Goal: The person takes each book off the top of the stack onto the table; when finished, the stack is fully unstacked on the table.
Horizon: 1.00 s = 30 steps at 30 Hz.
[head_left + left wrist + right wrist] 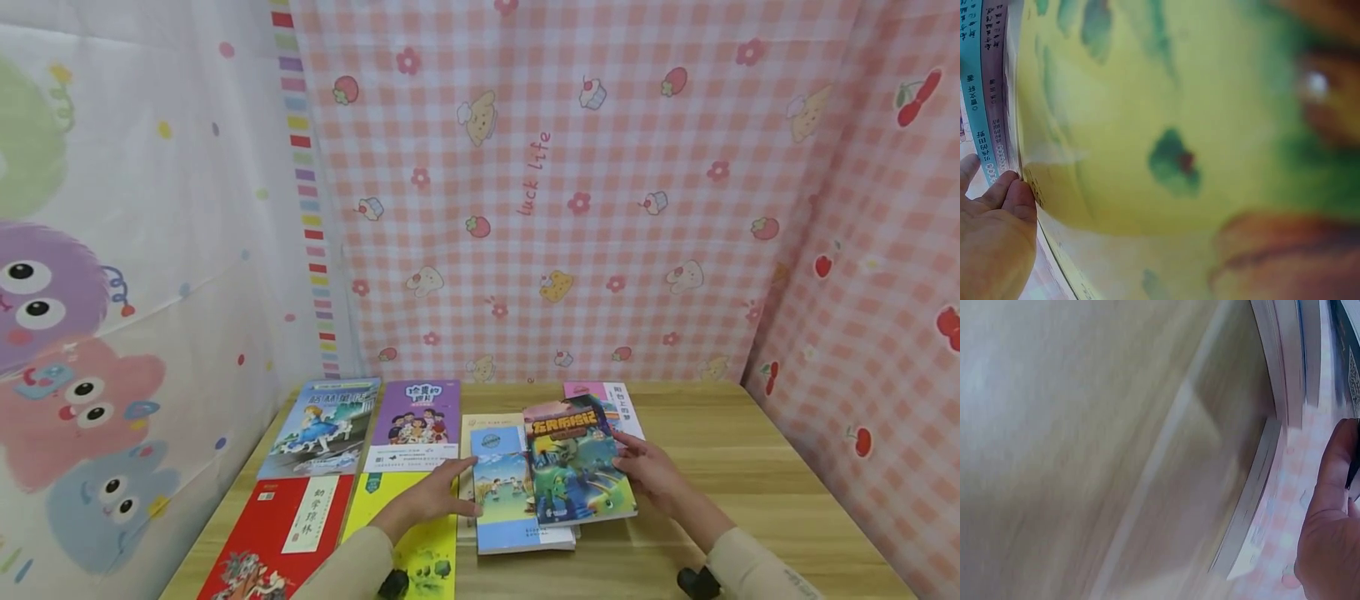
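My right hand (656,479) grips the right edge of a comic-style book (573,467) with a dark, colourful cover and orange title. That book is tilted and overlaps a blue-and-yellow book (498,492). My left hand (431,500) is at the blue book's left edge, thumb and forefinger spread apart. In the left wrist view its fingertips (1019,190) touch the side of stacked books, by a teal spine (975,131). A cream-coloured book (487,422) lies partly hidden under the blue one. In the right wrist view, the right hand (1332,531) pinches a dark book at the frame's edge.
On the left lie a red book (281,533), a yellow book (420,558), a purple book (420,417) and a blue fairy-tale book (322,429). A pink-and-white book (622,408) lies behind the comic book. Printed curtains (555,250) enclose the wooden table (750,500).
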Each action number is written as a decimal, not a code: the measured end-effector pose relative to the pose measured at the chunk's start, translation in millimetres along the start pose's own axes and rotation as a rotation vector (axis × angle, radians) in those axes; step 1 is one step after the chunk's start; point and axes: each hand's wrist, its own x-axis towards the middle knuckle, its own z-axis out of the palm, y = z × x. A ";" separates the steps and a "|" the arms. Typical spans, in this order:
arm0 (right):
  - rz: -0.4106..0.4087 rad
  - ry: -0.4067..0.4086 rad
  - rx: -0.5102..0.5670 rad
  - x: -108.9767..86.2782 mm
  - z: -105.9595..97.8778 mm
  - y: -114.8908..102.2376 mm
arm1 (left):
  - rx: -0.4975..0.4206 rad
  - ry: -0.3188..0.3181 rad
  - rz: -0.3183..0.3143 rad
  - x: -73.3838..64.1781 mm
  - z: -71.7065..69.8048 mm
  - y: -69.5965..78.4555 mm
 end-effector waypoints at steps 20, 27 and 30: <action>0.005 0.141 -0.108 11.9 -94.2 0.8 | 0.015 0.004 -0.029 3.0 0.9 1.2; 0.060 0.207 -0.108 8.8 -141.2 -1.1 | 0.013 -0.002 -0.024 2.5 0.7 -0.4; 0.071 0.244 -0.114 6.7 -159.7 -1.6 | 0.008 -0.004 -0.024 2.6 0.1 -1.7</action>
